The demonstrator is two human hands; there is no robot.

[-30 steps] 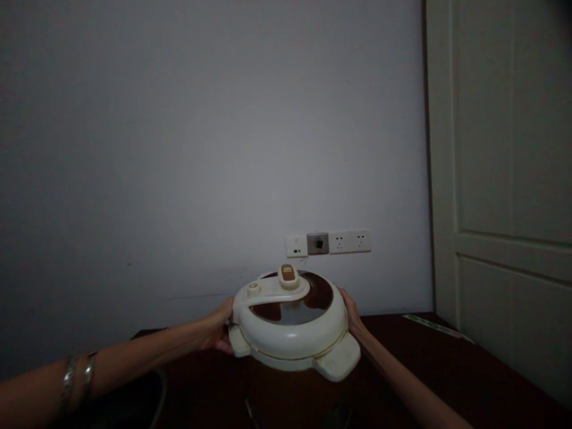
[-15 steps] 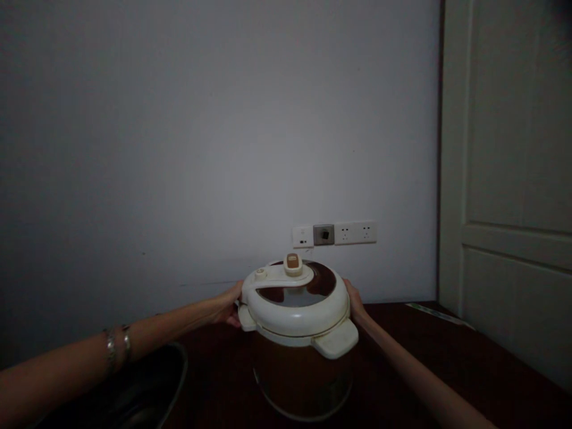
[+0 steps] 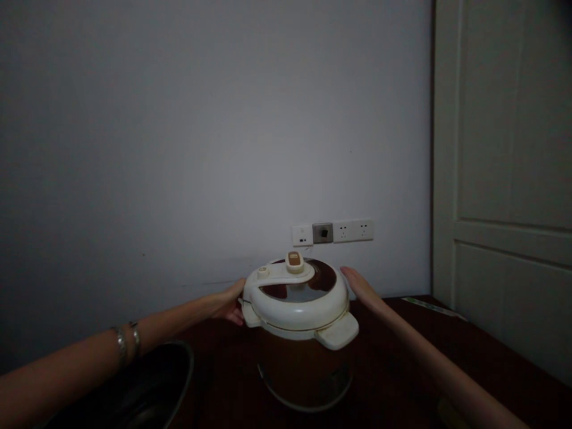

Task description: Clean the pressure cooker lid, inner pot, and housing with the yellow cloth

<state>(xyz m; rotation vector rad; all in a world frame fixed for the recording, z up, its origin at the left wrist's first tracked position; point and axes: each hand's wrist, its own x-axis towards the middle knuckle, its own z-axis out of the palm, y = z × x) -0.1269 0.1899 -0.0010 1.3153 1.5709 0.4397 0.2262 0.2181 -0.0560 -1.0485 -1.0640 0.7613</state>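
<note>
A cream lid (image 3: 297,307) with a dark glass centre and a tan knob sits on a brown cooker pot (image 3: 304,372) in the middle of a dark wooden table (image 3: 402,363). My left hand (image 3: 226,302) rests against the lid's left rim, fingers curled around its edge. My right hand (image 3: 360,286) is just off the lid's right side, fingers stretched flat and apart from the rim. Bracelets circle my left wrist.
A dark round bowl (image 3: 147,387) stands at the lower left by my left forearm. A row of wall sockets (image 3: 333,232) is behind the cooker. A cream door (image 3: 504,179) fills the right side, with a pale strip lying on the table near it.
The lid came down onto the pot from a tilted, raised position. My right hand has since let go of the rim and lifted slightly away; the left stays at the lid.
</note>
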